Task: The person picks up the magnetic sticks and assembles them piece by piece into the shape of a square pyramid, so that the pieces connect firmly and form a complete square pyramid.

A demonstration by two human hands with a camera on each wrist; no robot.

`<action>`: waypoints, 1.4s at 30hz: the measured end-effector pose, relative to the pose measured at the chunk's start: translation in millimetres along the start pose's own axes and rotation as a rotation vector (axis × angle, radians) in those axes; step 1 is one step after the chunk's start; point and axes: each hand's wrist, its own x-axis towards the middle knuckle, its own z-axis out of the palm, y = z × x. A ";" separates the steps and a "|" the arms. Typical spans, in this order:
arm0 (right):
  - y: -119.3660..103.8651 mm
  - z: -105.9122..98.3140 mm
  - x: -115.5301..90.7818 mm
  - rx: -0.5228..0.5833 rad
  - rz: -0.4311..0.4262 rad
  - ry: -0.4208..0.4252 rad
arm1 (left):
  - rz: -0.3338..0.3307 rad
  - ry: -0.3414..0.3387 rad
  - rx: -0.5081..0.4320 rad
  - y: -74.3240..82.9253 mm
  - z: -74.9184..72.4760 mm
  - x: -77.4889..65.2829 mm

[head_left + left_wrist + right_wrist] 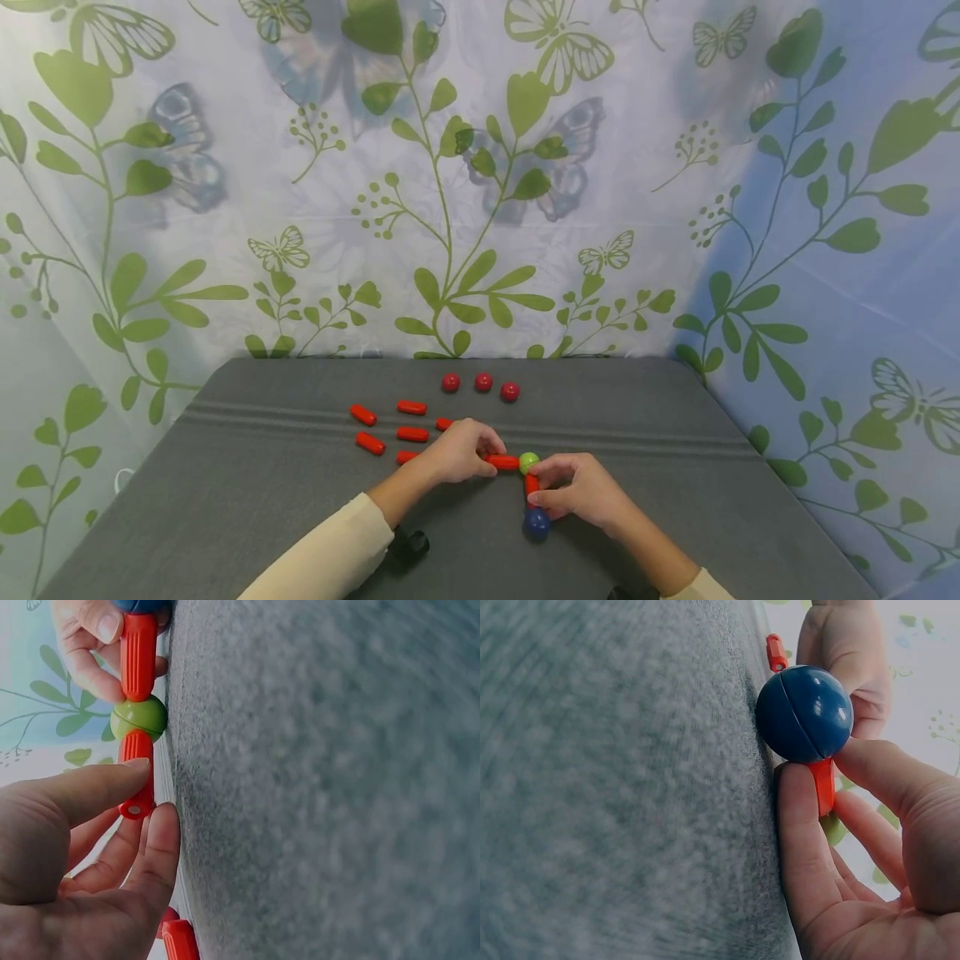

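My left hand [463, 452] pinches a red ribbed rod [504, 462] between thumb and fingers. That rod's far end meets a green ball [528, 463]. From the same ball a second red rod [139, 656] runs toward me, and my right hand [576, 487] pinches it by thumb and fingertips. A larger blue ball [537, 525] sits at the near end of this second rod. In the right wrist view the blue ball [804, 714] covers part of the rod beneath it. The joined pieces make a corner shape low over the grey table.
Several loose red rods [412, 434] lie left of my left hand on the grey table [247, 483]. At the back are three red balls [483, 382]. A patterned curtain [480, 208] hangs behind the table. A black object [410, 546] shows below my left forearm.
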 end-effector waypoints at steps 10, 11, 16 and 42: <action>0.5 -1.6 -1.1 0.011 0.003 -0.006 | 0.040 0.003 -0.064 -8.5 -13.3 3.8; 0.5 -1.8 -1.2 0.009 0.002 -0.006 | 0.046 0.013 -0.069 -9.6 -16.6 5.2; 0.4 -3.2 -1.6 0.000 0.004 -0.005 | 0.054 0.113 -0.059 -16.9 -33.9 17.2; -0.7 -0.8 0.1 0.014 -0.002 -0.004 | 0.018 0.250 0.132 -51.8 -62.4 92.2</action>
